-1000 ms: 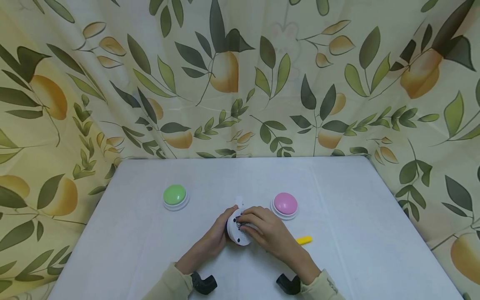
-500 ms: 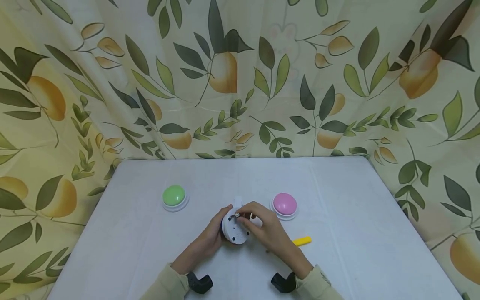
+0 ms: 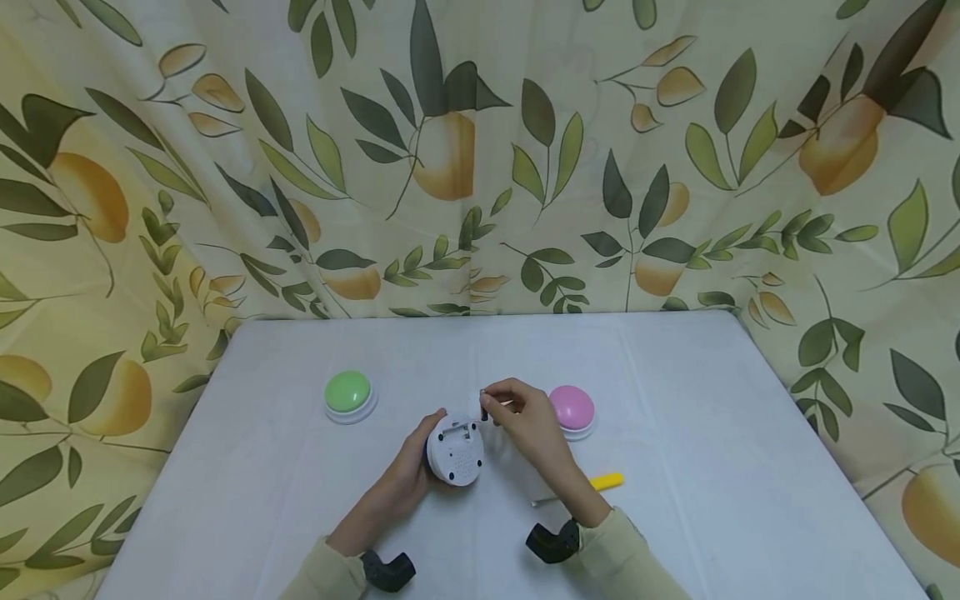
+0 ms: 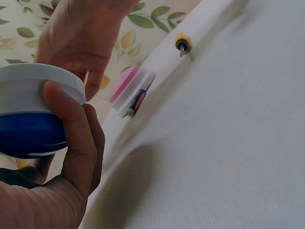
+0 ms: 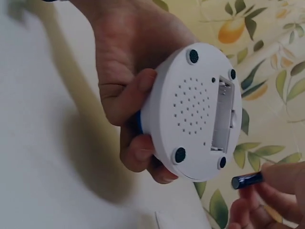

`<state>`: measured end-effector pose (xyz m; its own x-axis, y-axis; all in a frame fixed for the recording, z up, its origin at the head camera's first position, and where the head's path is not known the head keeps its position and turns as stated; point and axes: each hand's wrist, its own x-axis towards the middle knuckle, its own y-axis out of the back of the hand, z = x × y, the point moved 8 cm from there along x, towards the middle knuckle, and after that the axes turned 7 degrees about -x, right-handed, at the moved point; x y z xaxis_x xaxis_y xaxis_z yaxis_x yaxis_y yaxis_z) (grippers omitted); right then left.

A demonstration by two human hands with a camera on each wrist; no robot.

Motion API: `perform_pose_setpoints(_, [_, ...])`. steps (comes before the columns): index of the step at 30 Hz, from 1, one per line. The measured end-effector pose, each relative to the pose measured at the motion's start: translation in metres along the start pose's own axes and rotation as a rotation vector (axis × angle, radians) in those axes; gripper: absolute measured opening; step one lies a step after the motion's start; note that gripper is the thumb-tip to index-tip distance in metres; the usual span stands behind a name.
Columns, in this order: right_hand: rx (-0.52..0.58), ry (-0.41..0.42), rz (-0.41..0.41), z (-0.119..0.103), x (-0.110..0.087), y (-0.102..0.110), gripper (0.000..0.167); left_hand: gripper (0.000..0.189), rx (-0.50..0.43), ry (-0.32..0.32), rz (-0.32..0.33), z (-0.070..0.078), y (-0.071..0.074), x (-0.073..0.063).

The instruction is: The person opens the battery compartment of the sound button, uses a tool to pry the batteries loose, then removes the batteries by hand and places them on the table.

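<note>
My left hand (image 3: 408, 458) holds a round push-button device (image 3: 455, 451) turned so its white underside faces up. Its blue dome (image 4: 31, 135) shows in the left wrist view. On that underside, the right wrist view reveals an uncovered battery slot (image 5: 222, 114) with metal contacts and no battery visible inside. Just beyond the device, my right hand (image 3: 528, 423) pinches a small dark battery (image 5: 248, 180) between thumb and fingers, apart from the slot. Another battery (image 4: 137, 102) with blue and orange colouring lies by the pink button in the left wrist view; the right hand hides it from above.
A green button (image 3: 348, 392) stands on the white table (image 3: 675, 400) at left, and a pink button (image 3: 572, 408) behind the right hand. A screwdriver with a yellow handle (image 3: 606, 482) lies partly under the right forearm. A patterned curtain (image 3: 300, 167) hangs behind the table.
My right hand has drawn the battery out of the slot and away toward the far side. The left hand and the device have shifted a little left, and the slot has come into view.
</note>
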<state>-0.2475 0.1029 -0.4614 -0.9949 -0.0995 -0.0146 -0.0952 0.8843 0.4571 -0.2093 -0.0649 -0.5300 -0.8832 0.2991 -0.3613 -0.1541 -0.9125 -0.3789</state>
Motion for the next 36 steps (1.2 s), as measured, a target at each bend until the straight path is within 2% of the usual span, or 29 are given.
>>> perform_pose_setpoints(4, [-0.071, -0.082, -0.017, 0.006, 0.011, -0.006, 0.016, 0.082, 0.022, 0.001, 0.012, 0.001, 0.004, -0.003])
perform_pose_setpoints(13, [-0.167, -0.2, -0.048, 0.02, 0.027, -0.019, 0.019, 0.086, 0.036, -0.002, 0.027, -0.001, 0.013, -0.008])
perform_pose_setpoints(20, [-0.234, -0.204, -0.046, 0.023, 0.034, -0.022, 0.02, 0.089, 0.024, -0.007, 0.026, 0.0, 0.016, -0.012])
perform_pose_setpoints(26, [-0.292, -0.204, -0.01, 0.029, 0.038, -0.02, 0.019, 0.09, 0.018, -0.007, 0.035, -0.003, 0.02, -0.013])
perform_pose_setpoints(36, [-0.396, -0.14, 0.063, 0.03, 0.039, -0.013, 0.015, 0.091, 0.03, -0.004, 0.04, -0.005, 0.022, -0.014])
